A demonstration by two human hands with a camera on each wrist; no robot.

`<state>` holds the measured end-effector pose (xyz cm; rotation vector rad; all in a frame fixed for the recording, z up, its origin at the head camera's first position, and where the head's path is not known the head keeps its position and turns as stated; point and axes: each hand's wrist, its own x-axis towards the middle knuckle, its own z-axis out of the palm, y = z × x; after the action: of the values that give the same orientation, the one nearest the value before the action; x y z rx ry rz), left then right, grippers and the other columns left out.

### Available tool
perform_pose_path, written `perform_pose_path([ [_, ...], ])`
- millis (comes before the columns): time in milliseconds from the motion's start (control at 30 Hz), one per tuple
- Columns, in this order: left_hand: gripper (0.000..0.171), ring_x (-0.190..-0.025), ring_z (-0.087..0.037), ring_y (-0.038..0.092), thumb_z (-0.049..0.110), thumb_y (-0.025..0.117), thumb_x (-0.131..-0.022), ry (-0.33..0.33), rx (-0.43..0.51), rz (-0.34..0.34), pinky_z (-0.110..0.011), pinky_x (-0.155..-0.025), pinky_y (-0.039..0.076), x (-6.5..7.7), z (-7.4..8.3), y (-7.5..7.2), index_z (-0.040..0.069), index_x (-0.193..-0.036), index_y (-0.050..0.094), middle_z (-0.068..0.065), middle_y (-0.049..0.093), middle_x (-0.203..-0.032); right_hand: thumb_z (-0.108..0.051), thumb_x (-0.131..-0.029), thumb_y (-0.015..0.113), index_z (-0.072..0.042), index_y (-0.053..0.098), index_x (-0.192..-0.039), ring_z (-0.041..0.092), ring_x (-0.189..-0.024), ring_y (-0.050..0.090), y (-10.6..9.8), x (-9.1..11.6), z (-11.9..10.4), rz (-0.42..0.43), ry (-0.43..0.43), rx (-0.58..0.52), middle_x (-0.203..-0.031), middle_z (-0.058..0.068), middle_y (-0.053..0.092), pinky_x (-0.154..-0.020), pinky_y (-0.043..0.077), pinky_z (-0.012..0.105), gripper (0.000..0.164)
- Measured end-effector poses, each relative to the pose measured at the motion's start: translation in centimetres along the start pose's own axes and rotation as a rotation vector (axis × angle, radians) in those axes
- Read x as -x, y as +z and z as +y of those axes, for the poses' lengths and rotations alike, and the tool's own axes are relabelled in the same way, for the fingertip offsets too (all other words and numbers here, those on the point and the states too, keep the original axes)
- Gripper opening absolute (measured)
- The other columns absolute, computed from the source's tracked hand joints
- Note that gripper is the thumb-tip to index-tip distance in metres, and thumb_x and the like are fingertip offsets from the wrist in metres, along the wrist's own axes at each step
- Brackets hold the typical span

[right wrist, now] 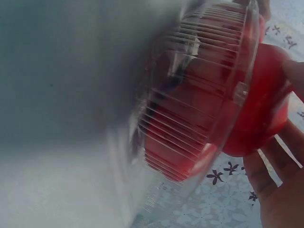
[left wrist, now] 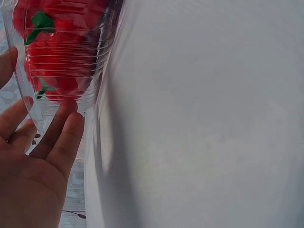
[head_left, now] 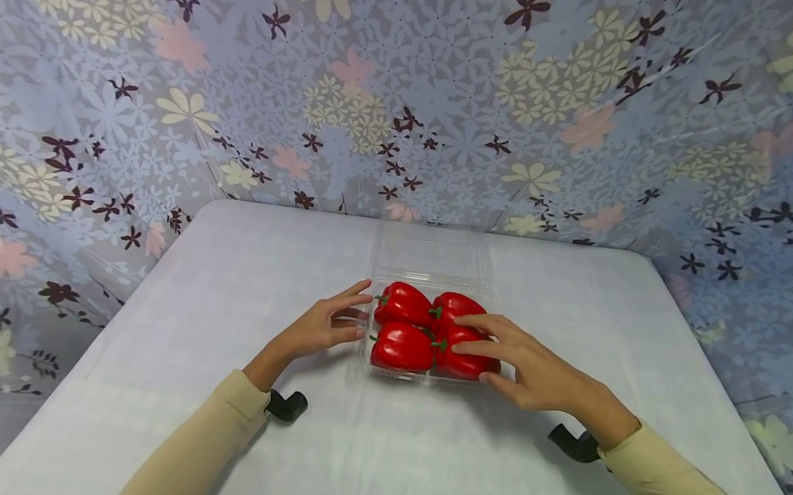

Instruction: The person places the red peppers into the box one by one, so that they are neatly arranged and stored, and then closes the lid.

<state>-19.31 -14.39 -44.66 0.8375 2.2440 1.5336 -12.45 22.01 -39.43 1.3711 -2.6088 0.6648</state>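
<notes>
A clear plastic clamshell box (head_left: pixel 410 379) holds several red bell peppers with green stems, among them a front-left pepper (head_left: pixel 400 347) and a back-right pepper (head_left: pixel 460 306). My left hand (head_left: pixel 322 324) is at the box's left side, fingers extended and apart; its fingertips meet the ribbed wall in the left wrist view. My right hand (head_left: pixel 531 359) lies over the right end, its spread fingers reaching across the right-hand peppers and its thumb near the front-right corner. One red pepper (right wrist: pixel 261 104) stands above the box rim beside my right fingers (right wrist: pixel 259 173).
The box's clear lid (head_left: pixel 429 250) is folded back toward the wall. A white cloth covers the table (head_left: pixel 272 252). Behind it hangs a floral-patterned backdrop (head_left: pixel 391 95). Dark curved pieces, a left one (head_left: pixel 289 406) and a right one (head_left: pixel 576 445), stick out at the wrists.
</notes>
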Motion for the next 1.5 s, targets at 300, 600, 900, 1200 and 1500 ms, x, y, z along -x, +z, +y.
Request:
perform_pose_path([
  [300,0.062,-0.129,-0.038,0.058,0.011,0.067,-0.092,0.006,0.001,0.005,-0.05,-0.108,0.049,0.1,-0.2,0.0,0.003,-0.149,0.043,-0.012,0.022,-0.167,-0.005,-0.076,0.079,-0.025,0.064,-0.13,0.022,-0.136,0.045,0.9,0.0,0.4,0.009,-0.028,0.035,-0.147,0.005,0.052,-0.105,0.052,0.049,0.059],
  [600,0.062,-0.129,-0.038,0.058,0.012,0.068,-0.092,0.003,-0.017,0.003,-0.049,-0.107,0.05,0.1,0.1,0.0,0.003,-0.148,0.044,-0.012,0.021,-0.167,-0.005,-0.075,0.08,-0.025,0.066,-0.129,0.021,-0.127,0.047,1.9,0.1,0.8,0.036,-0.024,0.03,-0.147,0.007,0.054,-0.096,0.052,0.047,0.059],
  [900,0.062,-0.129,-0.037,0.058,0.013,0.068,-0.091,-0.012,-0.029,-0.005,-0.049,-0.107,0.05,0.3,0.1,0.1,0.004,-0.148,0.044,-0.011,0.022,-0.167,0.005,-0.079,0.07,-0.024,0.067,-0.128,0.022,-0.124,0.049,2.4,0.6,0.6,0.034,-0.021,0.036,-0.148,0.009,0.054,-0.093,0.053,0.046,0.056],
  [1200,0.062,-0.128,-0.037,0.059,0.012,0.068,-0.091,-0.01,-0.033,-0.011,-0.048,-0.107,0.05,0.2,0.1,-0.2,0.005,-0.148,0.045,-0.011,0.022,-0.166,0.005,-0.08,0.069,-0.025,0.067,-0.127,0.022,-0.129,0.047,2.4,0.3,0.5,0.03,0.006,0.014,-0.148,0.007,0.052,-0.098,0.051,0.048,0.055],
  [1500,0.062,-0.129,-0.037,0.058,0.011,0.068,-0.091,-0.021,-0.025,-0.02,-0.049,-0.108,0.049,0.1,0.3,-0.6,0.004,-0.148,0.045,-0.01,0.022,-0.167,0.0,-0.082,0.072,-0.026,0.065,-0.13,0.021,-0.134,0.045,2.1,0.1,0.0,0.038,0.077,-0.006,-0.151,0.007,0.049,-0.104,0.05,0.048,0.055],
])
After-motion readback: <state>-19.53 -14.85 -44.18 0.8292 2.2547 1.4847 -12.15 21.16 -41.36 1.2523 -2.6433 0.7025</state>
